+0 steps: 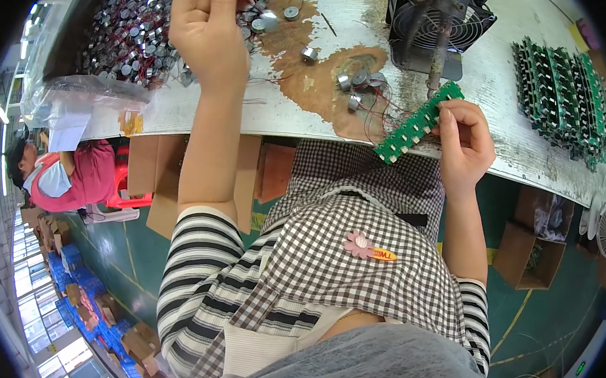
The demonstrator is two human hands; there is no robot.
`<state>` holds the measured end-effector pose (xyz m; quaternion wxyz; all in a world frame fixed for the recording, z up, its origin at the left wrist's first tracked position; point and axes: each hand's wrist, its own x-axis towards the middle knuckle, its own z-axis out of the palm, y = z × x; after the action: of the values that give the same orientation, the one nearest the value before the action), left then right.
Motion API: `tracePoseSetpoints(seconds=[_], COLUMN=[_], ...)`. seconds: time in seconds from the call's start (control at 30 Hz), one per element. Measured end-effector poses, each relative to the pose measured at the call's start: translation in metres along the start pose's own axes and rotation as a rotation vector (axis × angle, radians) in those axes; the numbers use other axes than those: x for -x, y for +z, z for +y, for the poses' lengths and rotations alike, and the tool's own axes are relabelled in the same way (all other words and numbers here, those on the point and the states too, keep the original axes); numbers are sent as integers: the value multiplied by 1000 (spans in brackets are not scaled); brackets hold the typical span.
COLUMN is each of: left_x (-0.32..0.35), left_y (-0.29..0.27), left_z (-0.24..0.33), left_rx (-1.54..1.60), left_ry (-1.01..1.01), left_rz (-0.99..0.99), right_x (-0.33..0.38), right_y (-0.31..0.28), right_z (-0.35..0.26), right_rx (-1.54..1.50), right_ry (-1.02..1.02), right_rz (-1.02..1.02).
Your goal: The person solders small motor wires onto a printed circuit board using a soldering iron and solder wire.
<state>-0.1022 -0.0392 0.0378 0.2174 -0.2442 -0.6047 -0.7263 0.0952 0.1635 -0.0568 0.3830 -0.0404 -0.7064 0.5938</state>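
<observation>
A view looking down from a person's head at a worn, stained white worktop (pixel 504 133). The left hand (pixel 208 31) reaches far forward over a large heap of small round metal parts with thin red wires (pixel 128 29), which lies in a clear plastic bag at the far left of the worktop. Its fingers are bunched together, pinching at something small at the top edge of the view; what they grip is too small to make out. More of the same round parts (pixel 356 80) lie scattered loose on a brown patch in the middle of the worktop.

The right hand (pixel 464 140) is at the near edge of the worktop, fingers curled and thumb pressed around one end of a long green circuit board strip (pixel 416 123), which tilts down to the left, out past the worktop edge. Just behind it stands a black box fan (pixel 438 19). At the far right, well apart from both hands, sit stacked rows of green circuit boards (pixel 566 91).

Below, the person wears a checked apron over a striped top. Another person in a red top (pixel 72 176) sits at lower left.
</observation>
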Motion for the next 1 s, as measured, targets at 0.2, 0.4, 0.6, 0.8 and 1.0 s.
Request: tracePoseSetpoints(seconds=[0.2,0.4,0.6,0.8,1.0], left_x=[83,111,116,128,129], left_y=[1,24,41,51,55], left_z=[19,16,17,17,4], left_rx=[487,350,229,-18,-333], left_ry=[-973,-994,-935,-692,32], left_rz=[-565,-595,-608,-592,-630], right_x=[-1,-3,-3,-1,-1], right_y=[-2,-4,-1,-4,-2], right_z=[-3,-7,-12,-13,-13], right_rx=[-91,32,132,81,108], right_ry=[19,-50,-163,-159,-122], right_rz=[-86,-131,-109,-119,-98])
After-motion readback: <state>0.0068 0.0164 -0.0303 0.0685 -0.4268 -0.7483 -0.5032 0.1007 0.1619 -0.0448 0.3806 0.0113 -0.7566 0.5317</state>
